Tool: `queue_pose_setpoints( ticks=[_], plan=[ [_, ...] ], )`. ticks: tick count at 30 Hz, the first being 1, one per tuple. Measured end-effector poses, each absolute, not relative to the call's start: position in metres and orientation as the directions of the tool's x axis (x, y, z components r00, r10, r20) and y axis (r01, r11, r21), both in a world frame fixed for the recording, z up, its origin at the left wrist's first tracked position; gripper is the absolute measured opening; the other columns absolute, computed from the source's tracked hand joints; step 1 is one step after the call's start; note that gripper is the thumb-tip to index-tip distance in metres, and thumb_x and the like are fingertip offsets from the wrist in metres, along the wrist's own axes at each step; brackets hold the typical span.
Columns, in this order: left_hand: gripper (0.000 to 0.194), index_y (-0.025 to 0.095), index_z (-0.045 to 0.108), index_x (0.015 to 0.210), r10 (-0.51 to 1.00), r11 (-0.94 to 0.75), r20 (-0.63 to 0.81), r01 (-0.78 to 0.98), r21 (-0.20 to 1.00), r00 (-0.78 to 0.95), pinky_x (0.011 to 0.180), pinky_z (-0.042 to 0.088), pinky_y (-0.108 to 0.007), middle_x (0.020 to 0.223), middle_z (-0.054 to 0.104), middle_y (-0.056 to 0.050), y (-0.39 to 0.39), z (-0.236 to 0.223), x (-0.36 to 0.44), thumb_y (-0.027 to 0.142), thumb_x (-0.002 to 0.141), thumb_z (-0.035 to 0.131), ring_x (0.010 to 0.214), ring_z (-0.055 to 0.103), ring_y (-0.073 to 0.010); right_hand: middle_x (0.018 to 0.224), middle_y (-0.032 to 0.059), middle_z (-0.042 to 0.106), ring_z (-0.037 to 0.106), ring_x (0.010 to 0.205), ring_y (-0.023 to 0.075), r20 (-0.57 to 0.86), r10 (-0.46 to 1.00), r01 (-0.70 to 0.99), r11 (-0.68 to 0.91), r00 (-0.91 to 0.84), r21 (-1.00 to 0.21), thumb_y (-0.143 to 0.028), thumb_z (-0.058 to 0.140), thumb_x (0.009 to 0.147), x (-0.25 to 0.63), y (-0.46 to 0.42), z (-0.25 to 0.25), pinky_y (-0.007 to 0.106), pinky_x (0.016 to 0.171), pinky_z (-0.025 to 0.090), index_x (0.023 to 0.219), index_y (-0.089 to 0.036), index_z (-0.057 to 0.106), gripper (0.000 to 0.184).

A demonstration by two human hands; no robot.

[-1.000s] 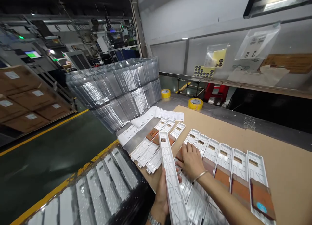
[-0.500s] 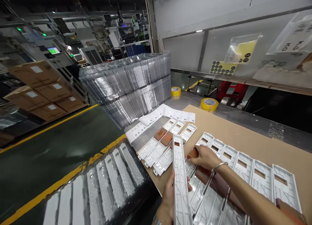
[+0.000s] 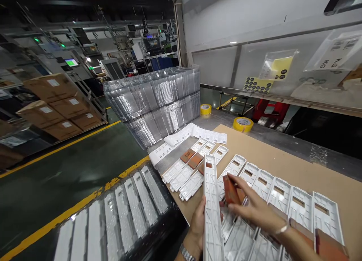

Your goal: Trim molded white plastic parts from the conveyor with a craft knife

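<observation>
My left hand [image 3: 197, 225] is wrapped round a long, narrow white plastic part [image 3: 212, 215], which stands nearly upright in view with its ribbed side facing me and a small rectangular window near its top. Just to the right, my right hand [image 3: 253, 206] grips a reddish-brown block [image 3: 230, 190] between thumb and fingers, tilted above the row of white parts. That row of ribbed parts with windows [image 3: 262, 181] lies on cardboard, some with brown blocks [image 3: 328, 246] on them. Further left are more white parts, carrying a marked brown block [image 3: 187, 155].
Brown cardboard [image 3: 294, 163] covers the bench. Yellow tape rolls [image 3: 243, 124] and a paper label strip [image 3: 209, 134] lie behind. Stacked clear trays [image 3: 158, 99] rise at the back left. A tray of white parts [image 3: 132, 204] sits lower left, beside the floor.
My right hand has lifted the brown block off the row and turned it more upright, nearer the white part in my left hand. The camera view has shifted slightly.
</observation>
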State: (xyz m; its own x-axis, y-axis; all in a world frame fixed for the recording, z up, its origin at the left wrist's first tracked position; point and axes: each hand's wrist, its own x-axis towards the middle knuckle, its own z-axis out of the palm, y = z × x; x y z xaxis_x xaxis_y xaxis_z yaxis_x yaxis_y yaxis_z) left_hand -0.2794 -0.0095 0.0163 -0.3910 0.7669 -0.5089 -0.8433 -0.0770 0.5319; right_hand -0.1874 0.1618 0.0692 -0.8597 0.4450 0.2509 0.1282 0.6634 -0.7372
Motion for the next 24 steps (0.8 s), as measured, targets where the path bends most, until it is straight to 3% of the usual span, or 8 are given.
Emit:
queue_pose_setpoints(
  ticks=[2, 6, 11, 16, 18, 21, 24],
  plan=[
    [0.062, 0.012, 0.07, 0.107, 0.746, -0.138, -0.465, -0.794, 0.593, -0.477, 0.073, 0.05, -0.034, 0.085, 0.071, -0.011, -0.011, 0.023, -0.273, 0.065, 0.076, 0.063, 0.075, 0.066, -0.0238, 0.139, 0.0117, 0.052, 0.052, 0.124, 0.0272, 0.327, 0.319, 0.019, 0.741, -0.89, -0.671, -0.054, 0.067, 0.077, -0.174, 0.134, 0.066, 0.04, 0.098, 0.05, 0.144, -0.023, 0.039, 0.079],
    [0.056, 0.012, 0.072, 0.105, 0.683, -0.185, -0.4, -0.674, 0.715, -0.612, 0.098, 0.041, -0.035, 0.103, 0.071, -0.013, -0.017, 0.034, -0.263, 0.057, 0.072, 0.074, 0.107, 0.061, -0.0287, 0.144, 0.0107, 0.046, 0.044, 0.132, 0.0268, 0.425, 0.202, -0.069, 0.837, -0.882, -0.542, -0.036, 0.063, 0.083, -0.163, 0.1, 0.064, 0.044, 0.104, 0.045, 0.152, -0.029, 0.016, 0.084],
    [0.053, 0.017, 0.072, 0.104, 0.651, -0.15, -0.38, -0.602, 0.784, -0.657, 0.099, 0.04, -0.039, 0.104, 0.07, -0.01, -0.025, 0.044, -0.249, 0.062, 0.076, 0.066, 0.107, 0.06, -0.0287, 0.138, 0.0161, 0.048, 0.047, 0.128, 0.0287, 0.467, 0.216, -0.034, 0.882, -0.857, -0.471, -0.026, 0.058, 0.083, -0.163, 0.089, 0.061, 0.047, 0.101, 0.047, 0.153, -0.021, 0.012, 0.083],
    [0.056, 0.016, 0.068, 0.114, 0.758, -0.216, -0.211, -0.543, 0.812, -0.617, 0.1, 0.04, -0.04, 0.109, 0.069, -0.012, -0.025, 0.055, -0.239, 0.056, 0.074, 0.072, 0.11, 0.059, -0.0305, 0.136, 0.0178, 0.047, 0.048, 0.126, 0.0304, 0.471, 0.24, -0.012, 0.882, -0.849, -0.472, -0.015, 0.053, 0.078, -0.157, 0.082, 0.056, 0.05, 0.099, 0.048, 0.154, -0.021, 0.011, 0.087],
    [0.054, 0.017, 0.065, 0.118, 0.79, -0.243, -0.162, -0.543, 0.804, -0.592, 0.098, 0.041, -0.04, 0.11, 0.068, -0.012, -0.026, 0.059, -0.237, 0.051, 0.077, 0.071, 0.108, 0.06, -0.0303, 0.138, 0.0169, 0.047, 0.047, 0.128, 0.0308, 0.456, 0.231, -0.018, 0.878, -0.859, -0.478, -0.019, 0.057, 0.079, -0.152, 0.082, 0.058, 0.048, 0.099, 0.048, 0.154, -0.023, 0.014, 0.087],
    [0.048, 0.017, 0.063, 0.119, 0.804, -0.244, -0.13, -0.521, 0.818, -0.58, 0.095, 0.043, -0.04, 0.108, 0.068, -0.012, -0.03, 0.063, -0.234, 0.049, 0.083, 0.065, 0.104, 0.061, -0.0293, 0.142, 0.0148, 0.045, 0.043, 0.132, 0.0318, 0.386, 0.381, 0.05, 0.763, -0.84, -0.644, -0.045, 0.063, 0.082, -0.148, 0.081, 0.066, 0.046, 0.099, 0.048, 0.148, -0.025, 0.033, 0.076],
    [0.058, 0.015, 0.062, 0.122, 0.814, -0.232, -0.094, -0.469, 0.853, -0.573, 0.093, 0.046, -0.041, 0.107, 0.068, -0.014, -0.033, 0.066, -0.228, 0.055, 0.08, 0.064, 0.104, 0.061, -0.0317, 0.127, 0.0141, 0.057, 0.054, 0.121, 0.0271, 0.232, 0.665, 0.191, 0.5, -0.71, -0.845, -0.057, 0.041, 0.092, -0.159, 0.076, 0.077, 0.042, 0.094, 0.05, 0.132, -0.022, 0.05, 0.054]
  ],
)
